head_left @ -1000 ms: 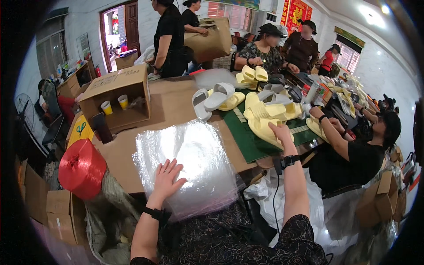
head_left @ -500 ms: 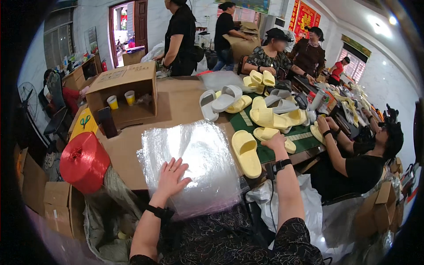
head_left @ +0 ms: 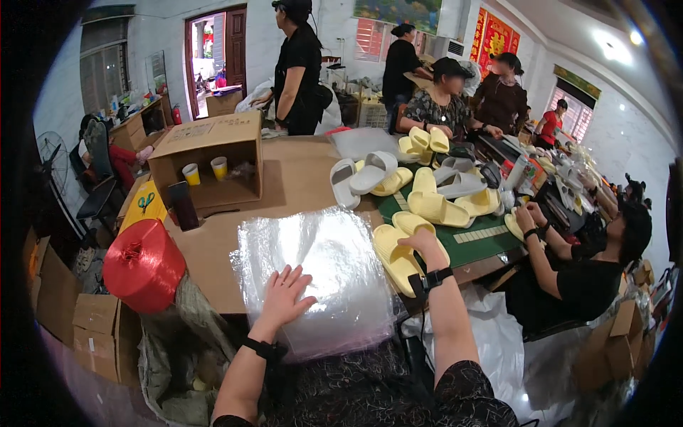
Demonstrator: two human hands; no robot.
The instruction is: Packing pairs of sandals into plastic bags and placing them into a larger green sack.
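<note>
Under my left hand (head_left: 286, 295), whose fingers are spread flat, lies a stack of clear plastic bags (head_left: 348, 285). The stack shines in the light. To its right, my right hand (head_left: 425, 245) grips a yellow slipper (head_left: 411, 222), covering part of it. A second yellow slipper (head_left: 395, 257) lies just left of that one, close against it. Farther off on the green mat (head_left: 466, 248) are more yellow slippers (head_left: 434, 208). Grey slippers (head_left: 377, 171) lie among them and toward the far side.
An open cardboard box (head_left: 206, 139) with two cups stands at the far left, a dark phone (head_left: 182, 206) leaning at its front. A red twine roll (head_left: 142, 265) sits at the left edge. A co-worker (head_left: 569, 263) sits at the right, handling a slipper; others are across the table.
My right hand has drawn the yellow slipper leftward and turned it alongside the other. My left hand stays flat on the bags. The view has shifted slightly.
</note>
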